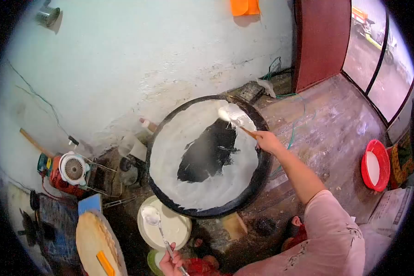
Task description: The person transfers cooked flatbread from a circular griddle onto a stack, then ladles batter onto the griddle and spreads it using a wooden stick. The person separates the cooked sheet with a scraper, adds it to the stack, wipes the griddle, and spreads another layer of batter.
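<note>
Both grips are closed: I have the right grip (265, 140) wrapped round a wooden-handled spreader (244, 130), its head on the white batter (170, 156) near the griddle's (262, 162) far edge. My left grip (172, 262) holds a ladle (151, 215) by its long handle, bowl at the tub (187, 233), presumably so drips land there.

Your pale pink shirt (303, 244) bears a dark sprig print. You see off-white batter (170, 152) against the black griddle (207, 156), a bright red basin (385, 172), a maroon door panel (322, 41) and a pale mint wall (147, 37).
</note>
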The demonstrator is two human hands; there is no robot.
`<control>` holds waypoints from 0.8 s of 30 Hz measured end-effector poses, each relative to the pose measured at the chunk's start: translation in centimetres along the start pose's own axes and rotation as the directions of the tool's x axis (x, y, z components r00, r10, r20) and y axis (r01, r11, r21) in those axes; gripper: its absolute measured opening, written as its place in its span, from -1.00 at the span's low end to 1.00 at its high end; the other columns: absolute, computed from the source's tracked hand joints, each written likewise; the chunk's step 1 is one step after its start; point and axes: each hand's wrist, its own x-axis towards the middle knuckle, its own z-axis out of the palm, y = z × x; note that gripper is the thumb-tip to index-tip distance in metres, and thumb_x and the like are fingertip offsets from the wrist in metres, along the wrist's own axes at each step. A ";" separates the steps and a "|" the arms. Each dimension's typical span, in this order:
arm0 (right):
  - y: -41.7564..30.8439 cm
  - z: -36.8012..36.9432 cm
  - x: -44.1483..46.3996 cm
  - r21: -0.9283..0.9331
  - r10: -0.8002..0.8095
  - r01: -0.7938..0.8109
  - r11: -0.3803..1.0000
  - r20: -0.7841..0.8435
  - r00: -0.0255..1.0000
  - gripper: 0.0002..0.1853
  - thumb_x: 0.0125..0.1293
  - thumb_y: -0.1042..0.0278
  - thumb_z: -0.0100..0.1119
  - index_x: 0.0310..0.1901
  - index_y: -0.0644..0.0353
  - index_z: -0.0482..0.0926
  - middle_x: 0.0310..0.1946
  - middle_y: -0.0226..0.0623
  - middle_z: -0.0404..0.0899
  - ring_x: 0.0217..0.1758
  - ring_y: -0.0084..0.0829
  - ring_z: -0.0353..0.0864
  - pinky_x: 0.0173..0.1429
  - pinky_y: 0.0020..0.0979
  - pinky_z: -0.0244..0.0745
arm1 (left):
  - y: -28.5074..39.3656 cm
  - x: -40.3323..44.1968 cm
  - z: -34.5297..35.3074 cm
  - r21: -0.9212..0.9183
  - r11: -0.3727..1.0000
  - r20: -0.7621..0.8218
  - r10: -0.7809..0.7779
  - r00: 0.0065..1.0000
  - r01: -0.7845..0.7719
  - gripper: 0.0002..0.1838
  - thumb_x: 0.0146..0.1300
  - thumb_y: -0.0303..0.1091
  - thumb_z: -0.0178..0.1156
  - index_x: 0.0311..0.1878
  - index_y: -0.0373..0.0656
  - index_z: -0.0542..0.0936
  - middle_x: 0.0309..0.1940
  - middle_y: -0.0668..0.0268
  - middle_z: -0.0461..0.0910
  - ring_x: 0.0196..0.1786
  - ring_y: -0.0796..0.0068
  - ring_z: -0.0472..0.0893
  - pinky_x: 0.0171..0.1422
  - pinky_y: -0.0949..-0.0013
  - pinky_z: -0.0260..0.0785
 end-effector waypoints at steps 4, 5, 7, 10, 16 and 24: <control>-0.5 0.5 0.7 0.048 0.075 -0.068 0.997 -0.152 0.986 -0.68 0.21 0.25 -0.12 -0.06 0.02 0.55 -0.13 -0.13 0.55 -0.05 -0.08 0.50 0.04 -0.24 0.40 | -1.7 -1.5 3.6 0.309 0.942 -0.256 0.212 0.943 -0.128 -0.60 0.34 -0.31 -0.16 0.17 -0.33 0.28 -0.55 0.28 0.37 -0.67 0.52 0.25 -0.67 0.48 0.20; -0.4 1.6 0.5 0.050 0.066 -0.059 0.997 -0.150 0.986 -0.68 0.21 0.25 -0.12 -0.06 0.02 0.55 -0.13 -0.13 0.55 -0.05 -0.08 0.50 0.04 -0.24 0.40 | -1.8 -1.8 4.0 0.306 0.942 -0.253 0.219 0.943 -0.136 -0.60 0.34 -0.31 -0.16 0.17 -0.33 0.28 -0.55 0.28 0.37 -0.67 0.52 0.25 -0.67 0.48 0.20; -2.8 3.6 -1.3 -0.125 -0.067 0.063 0.990 -0.027 0.997 -0.66 0.23 0.24 -0.15 -0.01 -0.04 0.53 -0.09 -0.14 0.52 -0.02 -0.10 0.49 0.06 -0.24 0.39 | -1.8 -2.2 3.8 0.341 0.928 -0.267 0.248 0.931 -0.149 -0.61 0.34 -0.33 -0.17 0.16 -0.34 0.28 -0.53 0.29 0.39 -0.66 0.55 0.26 -0.69 0.54 0.18; -6.8 2.4 -4.8 -0.216 0.122 -0.090 0.972 0.141 0.983 -0.65 0.25 0.20 -0.18 0.03 -0.24 0.50 -0.05 -0.18 0.51 -0.01 -0.14 0.50 0.05 -0.22 0.40 | -0.8 -2.5 2.2 0.267 0.956 -0.201 0.177 0.964 -0.120 -0.60 0.33 -0.34 -0.16 0.17 -0.32 0.27 -0.56 0.30 0.37 -0.66 0.54 0.26 -0.68 0.52 0.20; -2.1 0.0 -7.9 -0.146 0.152 -0.188 0.971 -0.227 0.962 -0.66 0.25 0.22 -0.16 0.03 -0.14 0.50 -0.25 -0.13 0.58 -0.21 -0.10 0.58 -0.11 -0.18 0.48 | 0.7 -3.0 0.2 0.076 0.995 -0.168 0.081 0.982 -0.069 -0.62 0.33 -0.26 -0.22 0.00 -0.38 0.39 -0.56 0.28 0.34 -0.64 0.55 0.27 -0.64 0.49 0.12; -9.0 6.5 -7.7 -0.102 0.031 -0.025 0.995 0.059 0.998 -0.70 0.22 0.16 -0.05 -0.05 -0.09 0.56 -0.26 -0.12 0.58 -0.19 -0.18 0.57 -0.07 -0.31 0.44 | 1.3 -4.2 1.1 0.109 0.992 -0.131 0.081 0.988 -0.067 -0.63 0.33 -0.25 -0.21 0.00 -0.35 0.38 -0.56 0.30 0.30 -0.62 0.55 0.22 -0.62 0.50 0.09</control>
